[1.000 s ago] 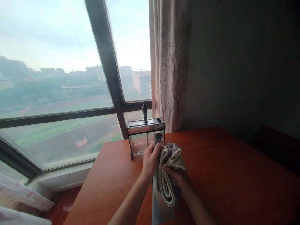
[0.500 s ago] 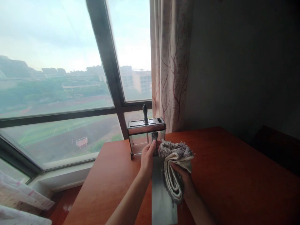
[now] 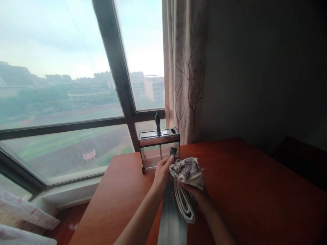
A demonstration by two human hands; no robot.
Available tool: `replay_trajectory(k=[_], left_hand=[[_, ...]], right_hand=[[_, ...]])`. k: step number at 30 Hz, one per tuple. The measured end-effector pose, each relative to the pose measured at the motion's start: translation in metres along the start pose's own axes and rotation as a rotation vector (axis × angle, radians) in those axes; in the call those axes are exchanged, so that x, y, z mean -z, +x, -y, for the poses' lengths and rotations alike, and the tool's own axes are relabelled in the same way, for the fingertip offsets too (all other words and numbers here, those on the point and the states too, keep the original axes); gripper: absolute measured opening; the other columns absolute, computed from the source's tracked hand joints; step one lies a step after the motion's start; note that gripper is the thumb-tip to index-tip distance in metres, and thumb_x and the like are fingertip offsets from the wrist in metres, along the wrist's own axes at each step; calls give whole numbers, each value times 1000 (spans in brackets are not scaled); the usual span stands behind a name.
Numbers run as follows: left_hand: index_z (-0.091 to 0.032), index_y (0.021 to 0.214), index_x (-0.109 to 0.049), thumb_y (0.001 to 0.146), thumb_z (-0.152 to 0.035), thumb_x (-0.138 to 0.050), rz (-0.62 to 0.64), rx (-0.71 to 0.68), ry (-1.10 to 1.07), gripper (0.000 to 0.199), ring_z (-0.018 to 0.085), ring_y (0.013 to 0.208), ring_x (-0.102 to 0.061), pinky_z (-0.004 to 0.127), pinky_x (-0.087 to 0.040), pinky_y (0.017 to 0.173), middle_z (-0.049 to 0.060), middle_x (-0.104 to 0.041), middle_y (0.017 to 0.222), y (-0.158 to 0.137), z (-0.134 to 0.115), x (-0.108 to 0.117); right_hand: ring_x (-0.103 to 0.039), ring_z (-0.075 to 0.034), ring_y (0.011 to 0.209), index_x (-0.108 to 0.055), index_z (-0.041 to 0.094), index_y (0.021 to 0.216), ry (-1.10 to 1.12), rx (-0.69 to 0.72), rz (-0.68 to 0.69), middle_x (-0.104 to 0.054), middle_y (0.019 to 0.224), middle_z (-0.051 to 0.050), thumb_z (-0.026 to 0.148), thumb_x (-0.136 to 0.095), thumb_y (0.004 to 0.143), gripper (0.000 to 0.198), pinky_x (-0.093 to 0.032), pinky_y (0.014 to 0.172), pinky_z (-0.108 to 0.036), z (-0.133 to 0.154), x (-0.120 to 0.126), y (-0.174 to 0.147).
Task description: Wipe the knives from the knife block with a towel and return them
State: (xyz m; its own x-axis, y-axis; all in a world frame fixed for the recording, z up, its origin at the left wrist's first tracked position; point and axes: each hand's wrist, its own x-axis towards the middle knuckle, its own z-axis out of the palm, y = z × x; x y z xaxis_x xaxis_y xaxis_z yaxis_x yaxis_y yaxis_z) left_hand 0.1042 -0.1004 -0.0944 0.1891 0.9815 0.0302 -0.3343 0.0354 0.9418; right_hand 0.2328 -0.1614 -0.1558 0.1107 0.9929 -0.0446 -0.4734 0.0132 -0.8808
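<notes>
My left hand [image 3: 161,174] is closed around the dark handle of a wide-bladed kitchen knife [image 3: 171,221]. The grey blade runs down toward me, to the bottom edge of the view. In my right hand [image 3: 195,192] is a folded grey-and-white cloth [image 3: 184,200], gripped with the fingers partly hidden behind it. The cloth lies against the right side of the blade, just below the handle; its fuzzy top fold is bunched beside my left hand. Behind my left hand stands a clear-sided knife holder [image 3: 150,154] with one black-handled knife [image 3: 157,123] upright in its slotted metal top.
The reddish-brown wooden table [image 3: 250,190] spreads under both hands and off to the right. A large window with a dark frame [image 3: 129,117] is at the left and back. A patterned curtain [image 3: 186,75] hangs behind the holder, beside a dark wall.
The knife has tilted, its handle end shifting right and down and its blade swinging left. My right hand and the cloth have moved slightly left along with it.
</notes>
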Motion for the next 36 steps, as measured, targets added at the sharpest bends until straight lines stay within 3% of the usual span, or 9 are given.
replay_trajectory(k=[6, 10, 16, 20, 23, 27, 32, 36], left_hand=[[-12, 79, -76, 71, -51, -71, -174, -108, 45, 40, 21, 77, -64, 28, -48, 72, 7, -71, 74, 6, -6, 13], [-13, 76, -74, 72, -49, -70, -276, -173, -67, 37, 19, 77, -64, 30, -50, 78, 8, -72, 79, 9, -17, 25], [-14, 76, -73, 76, -49, -67, -246, -227, -78, 35, 16, 76, -63, 28, -48, 76, 5, -71, 79, 7, -31, 30], [-14, 79, -73, 80, -48, -63, -242, -265, 74, 35, 19, 80, -62, 29, -45, 79, 6, -70, 80, 4, -29, 24], [-14, 78, -72, 80, -50, -62, -240, -277, 166, 37, 21, 82, -61, 30, -44, 79, 6, -70, 81, -1, -26, 15], [-16, 76, -71, 81, -49, -60, -215, -311, 248, 36, 22, 80, -60, 29, -43, 75, 5, -69, 79, -10, -22, -1], [-17, 77, -69, 84, -46, -57, -72, -333, 290, 33, 21, 76, -59, 28, -42, 71, 4, -67, 76, -17, -19, -14], [-17, 78, -68, 85, -45, -56, -92, -382, 322, 32, 21, 78, -57, 28, -42, 73, 5, -65, 78, -15, -23, -10]], right_hand=[[-69, -27, 92, -70, 24, 97, 188, -84, -80, -75, 94, -1, 30, -85, 59, 42, -52, 85, -39, 4, -3, -1], [-70, -23, 73, -70, 26, 90, 259, -135, -93, -75, 83, 3, 31, -85, 59, 35, -55, 71, -36, 3, -2, -1], [-69, -24, 65, -70, 23, 85, 349, -324, 101, -75, 75, -1, 43, -79, 63, 30, -54, 67, -38, 2, -4, -9], [-69, -25, 66, -71, 18, 84, 215, -442, 272, -74, 73, -5, 42, -80, 62, 34, -53, 67, -36, 1, -6, -17], [-70, -27, 88, -70, 18, 97, 85, -310, 268, -75, 92, -5, 33, -82, 62, 40, -51, 83, -38, 2, -11, -18], [-62, -29, 109, -67, 21, 108, 1, -114, 160, -71, 112, -6, 34, -82, 64, 49, -44, 99, -41, 6, -15, -12], [-60, -32, 114, -65, 22, 112, 0, -54, -24, -70, 115, -7, 42, -83, 61, 57, -45, 100, -46, 7, -15, -7], [-57, -30, 119, -61, 23, 118, 18, -82, 30, -67, 122, -6, 40, -80, 68, 56, -43, 102, -43, 5, -16, -8]])
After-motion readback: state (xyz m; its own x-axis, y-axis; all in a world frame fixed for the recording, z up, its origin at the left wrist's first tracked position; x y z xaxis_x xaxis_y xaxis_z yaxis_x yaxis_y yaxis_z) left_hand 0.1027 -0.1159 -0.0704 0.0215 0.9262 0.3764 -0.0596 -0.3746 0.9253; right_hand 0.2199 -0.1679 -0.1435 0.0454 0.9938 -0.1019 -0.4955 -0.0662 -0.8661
